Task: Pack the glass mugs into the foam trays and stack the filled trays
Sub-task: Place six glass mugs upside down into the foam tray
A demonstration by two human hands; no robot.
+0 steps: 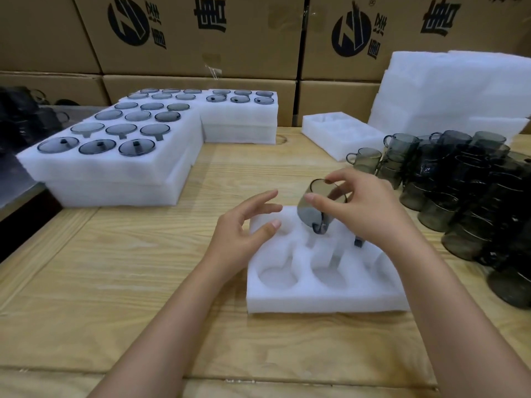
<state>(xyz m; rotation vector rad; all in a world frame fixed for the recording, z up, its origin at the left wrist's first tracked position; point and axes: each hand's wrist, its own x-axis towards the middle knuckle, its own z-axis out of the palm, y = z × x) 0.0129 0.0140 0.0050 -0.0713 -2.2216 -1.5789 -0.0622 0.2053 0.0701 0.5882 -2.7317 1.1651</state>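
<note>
- Mug (319,208) hangs tilted, handle pointing down, over the far row of the foam tray (324,300), which lies toward the table's (115,282) front edge; the tilt likely aims the handle at its slot.
- Right hand (370,211) grips it from above, thumb and fingers clamped on the rim, leaving the base free to sink in.
- Left hand (244,228) waits at the tray's far left corner, fingers spread and holding nothing, seemingly ready to steady the foam.
- Loose mugs (474,196) heap along the right edge, within reach; filled trays (109,170) are stacked at the far left corner.

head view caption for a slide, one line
Tilted glass mug held by the right hand over a foam tray, left hand open beside it.
</note>
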